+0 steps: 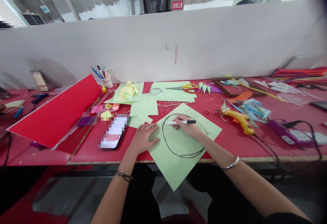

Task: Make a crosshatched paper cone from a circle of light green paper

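A light green paper sheet [178, 155] lies tilted on the red table [230, 142], its near corner hanging over the front edge. A black circle is drawn on it. My right hand [187, 127] holds a white marker with a black cap [180, 122] lying sideways, tip at the circle's left side. My left hand [143, 138] presses flat, fingers apart, on the sheet's left corner. Both wrists wear bracelets.
A phone [113, 132] lies left of my left hand. A red board [56, 111] leans at the left. Green paper scraps [143, 106], tape ring [155, 91], scissors [186, 88], yellow glue gun [238, 119] with cord, purple power strip [288, 132] and a white partition wall [163, 46] surround the sheet.
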`<control>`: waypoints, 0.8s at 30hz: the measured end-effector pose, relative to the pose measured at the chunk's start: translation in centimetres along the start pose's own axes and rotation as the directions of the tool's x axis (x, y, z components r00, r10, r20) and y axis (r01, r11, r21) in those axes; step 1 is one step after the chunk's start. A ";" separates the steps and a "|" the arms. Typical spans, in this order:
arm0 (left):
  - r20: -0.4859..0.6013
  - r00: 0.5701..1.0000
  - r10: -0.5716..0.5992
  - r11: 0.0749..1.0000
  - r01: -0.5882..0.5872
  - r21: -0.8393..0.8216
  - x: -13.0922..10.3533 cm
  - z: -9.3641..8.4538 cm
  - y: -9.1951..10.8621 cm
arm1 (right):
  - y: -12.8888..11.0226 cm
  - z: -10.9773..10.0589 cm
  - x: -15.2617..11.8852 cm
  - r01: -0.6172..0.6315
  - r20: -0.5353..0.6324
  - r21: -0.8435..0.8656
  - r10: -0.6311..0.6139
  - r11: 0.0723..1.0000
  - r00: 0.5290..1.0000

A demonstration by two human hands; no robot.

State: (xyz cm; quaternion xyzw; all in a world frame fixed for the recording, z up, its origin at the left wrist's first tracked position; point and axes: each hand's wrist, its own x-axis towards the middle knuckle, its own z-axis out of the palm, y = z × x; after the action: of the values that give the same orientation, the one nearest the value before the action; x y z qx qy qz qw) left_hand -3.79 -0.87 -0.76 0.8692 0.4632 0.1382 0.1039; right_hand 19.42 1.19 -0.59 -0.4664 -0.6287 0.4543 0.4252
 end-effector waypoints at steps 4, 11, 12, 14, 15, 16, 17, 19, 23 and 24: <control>-0.005 1.000 -0.002 1.000 0.003 0.007 0.0 0.0 0.0 | 0.1 0.0 -0.1 0.021 0.032 -0.010 -0.021 1.000 0.999; 0.003 1.000 0.003 1.000 -0.003 0.012 0.0 -0.1 0.1 | -0.5 -0.2 -0.4 0.012 0.137 0.028 -0.016 1.000 0.990; 0.002 1.000 0.002 1.000 -0.002 0.012 0.1 -0.1 0.1 | -0.6 -0.3 -0.5 0.011 0.150 0.033 -0.016 0.999 0.989; 0.000 1.000 0.002 1.000 -0.002 0.014 0.1 -0.1 0.2 | -0.8 -0.4 -0.6 0.005 0.177 0.041 -0.012 0.999 0.984; 0.000 1.000 0.002 1.000 -0.002 0.016 0.1 -0.1 0.2 | -0.8 -0.4 -0.7 0.000 0.190 0.046 -0.009 0.999 0.982; 0.001 1.000 0.004 1.000 -0.004 0.018 0.1 -0.1 0.2 | -0.8 -0.5 -0.7 -0.005 0.203 0.051 -0.006 0.999 0.979; 0.003 1.000 0.005 1.000 -0.005 0.020 0.1 -0.1 0.2 | -0.8 -0.6 -0.7 -0.010 0.217 0.056 -0.003 0.998 0.976; 0.006 1.000 0.006 1.000 -0.006 0.023 0.1 -0.1 0.1 | -0.6 -0.9 -0.6 -0.014 0.236 0.066 -0.002 0.998 0.972; 0.000 1.000 0.004 1.000 -0.004 0.021 0.1 -0.1 0.1 | -0.3 -1.3 -0.3 0.011 0.195 0.091 -0.029 0.996 0.980; -0.002 1.000 0.007 1.000 -0.007 0.019 0.0 0.0 0.1 | -0.3 -1.3 -0.2 0.022 0.166 0.100 -0.039 0.995 0.985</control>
State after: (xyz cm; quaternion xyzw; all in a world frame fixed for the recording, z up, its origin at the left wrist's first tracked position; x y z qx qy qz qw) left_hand -3.71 -0.87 -0.68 0.8716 0.4614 0.1353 0.0948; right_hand 20.65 1.17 -0.03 -0.3955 -0.6465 0.5155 0.3999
